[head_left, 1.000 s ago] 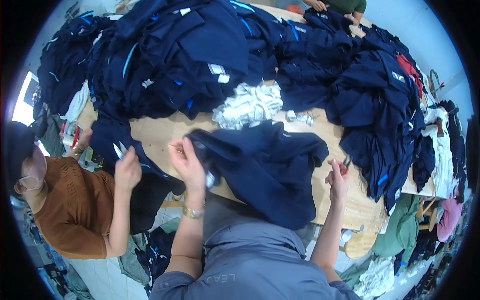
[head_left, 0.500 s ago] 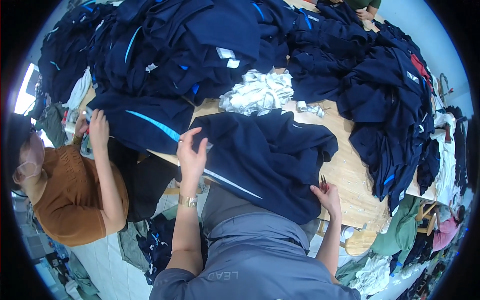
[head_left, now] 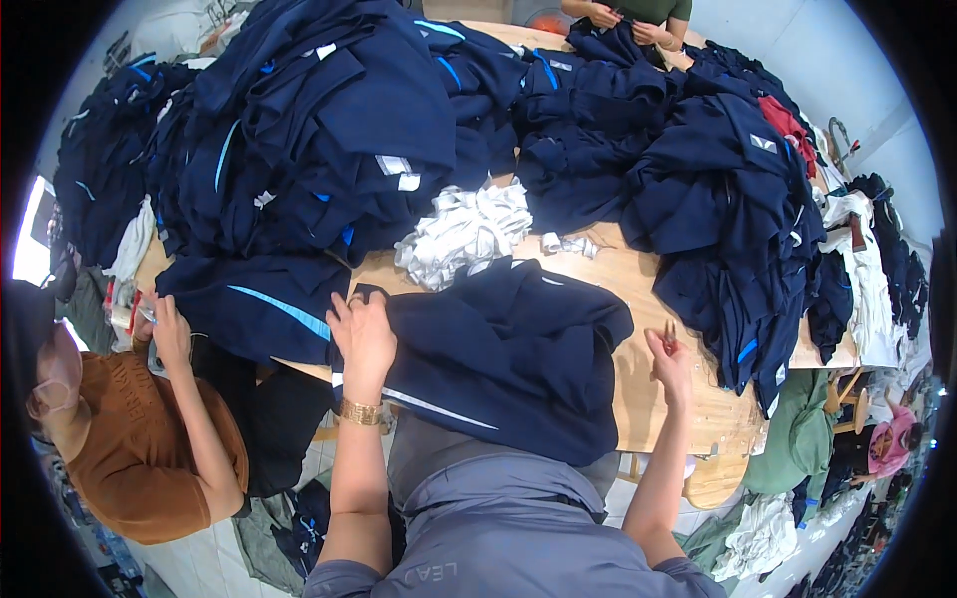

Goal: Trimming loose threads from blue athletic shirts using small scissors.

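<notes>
Surface: wooden table (head_left: 648,274), light wood, garment workshop, heaps of dark clothing on most of it.
Garment position: navy garment (head_left: 508,359) lies on the near table edge right in front of you, lower part hanging over the edge toward your lap.
Garment axis: long axis runs roughly left-right along the table edge, slightly tilted down to the right; which end is the neck you can't tell.
Garment look: dark navy, crumpled, folded over itself, thin pale stripe (head_left: 439,407) along the lower left edge.
Left hand: your left hand (head_left: 363,334) rests flat on the garment's left end, fingers loosely spread and pressed on the cloth, not pinching it; gold watch band (head_left: 360,412) on the wrist.
Right hand: your right hand (head_left: 670,361) is just past the garment's right end, over bare wood, fingers curled shut around a small clipper-like tool (head_left: 669,334) whose tips point up and away from you; exact tool unclear.
Piles: navy clothing piles (head_left: 329,130) fill the far and right side of the table.
White scraps: bundle of white cloth strips (head_left: 464,231) just beyond the garment.
Co-worker: person in a brown top (head_left: 140,448) at your left, hands on another navy piece (head_left: 254,311) with a light blue stripe.
</notes>
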